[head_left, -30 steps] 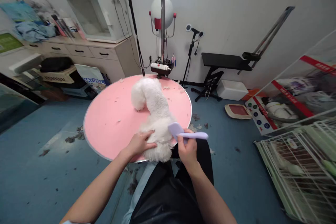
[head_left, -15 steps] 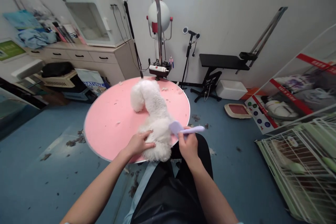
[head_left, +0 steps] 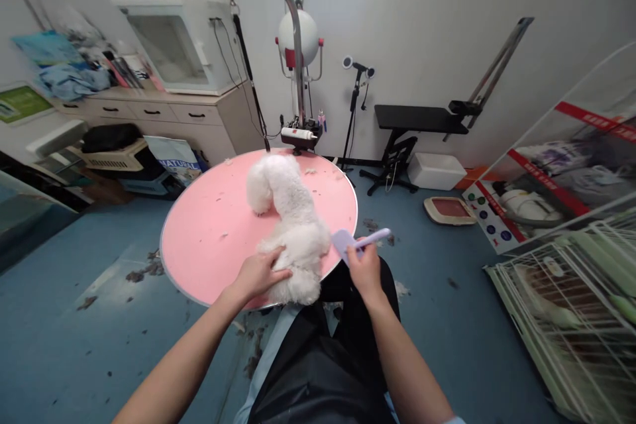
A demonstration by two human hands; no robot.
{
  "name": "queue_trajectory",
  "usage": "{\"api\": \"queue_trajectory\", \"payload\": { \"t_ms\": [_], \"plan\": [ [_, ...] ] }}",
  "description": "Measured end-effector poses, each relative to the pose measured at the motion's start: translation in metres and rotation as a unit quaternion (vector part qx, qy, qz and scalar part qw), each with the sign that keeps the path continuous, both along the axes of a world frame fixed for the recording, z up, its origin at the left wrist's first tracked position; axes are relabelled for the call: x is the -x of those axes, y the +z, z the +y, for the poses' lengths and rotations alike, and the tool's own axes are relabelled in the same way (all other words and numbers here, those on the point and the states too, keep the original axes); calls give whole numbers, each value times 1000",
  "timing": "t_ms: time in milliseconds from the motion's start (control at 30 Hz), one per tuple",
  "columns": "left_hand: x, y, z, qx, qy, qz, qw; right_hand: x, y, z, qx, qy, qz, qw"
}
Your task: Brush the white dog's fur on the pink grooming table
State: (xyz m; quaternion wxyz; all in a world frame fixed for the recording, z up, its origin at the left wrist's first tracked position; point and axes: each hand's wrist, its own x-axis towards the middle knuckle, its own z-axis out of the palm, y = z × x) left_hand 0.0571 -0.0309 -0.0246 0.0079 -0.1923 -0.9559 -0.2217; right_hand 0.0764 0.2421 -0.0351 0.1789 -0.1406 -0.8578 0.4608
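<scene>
A curly white dog is on the round pink grooming table, its head toward the far side and its rump at the near edge. My left hand rests on the left of its rump, thumb and forefinger spread apart on the fur; the other fingers are partly hidden. My right hand is closed around the handle of a lilac slicker brush. The brush head is at the right of the dog's hindquarters, slightly apart from the fur.
A metal grooming arm with a hanging black strap rises behind the table. A holder with a white tube is clamped there. Hair clumps litter the blue floor. A wire cage stands at the right, a black table behind.
My right hand has drawn the brush to the right, off the dog's side, and its head has tilted. My left hand stays on the rump.
</scene>
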Motion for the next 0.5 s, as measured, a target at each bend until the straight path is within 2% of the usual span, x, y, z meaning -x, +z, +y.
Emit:
{"api": "queue_trajectory", "payload": {
  "t_ms": [67,133,200,267,333,400,433,500],
  "plan": [
    [-11,10,10,-12,7,98,995,0,-3,17,21,-34,-4,999],
    [-19,15,26,-48,-13,174,983,-8,-7,28,63,24,-39,997],
    [-20,14,45,-48,-22,189,980,-27,-15,27,141,119,-96,978],
    [-15,6,59,-7,43,190,981,-54,-26,18,262,202,-165,929],
    [-6,-6,60,12,113,176,978,-83,-39,4,372,253,-233,862],
    [1,-19,51,3,136,148,980,-105,-49,-9,423,291,-279,811],
    [3,-25,43,-6,130,132,983,-110,-51,-15,429,308,-284,800],
    [6,-31,27,-21,98,97,990,-105,-49,-26,421,322,-250,810]
  ]
}}
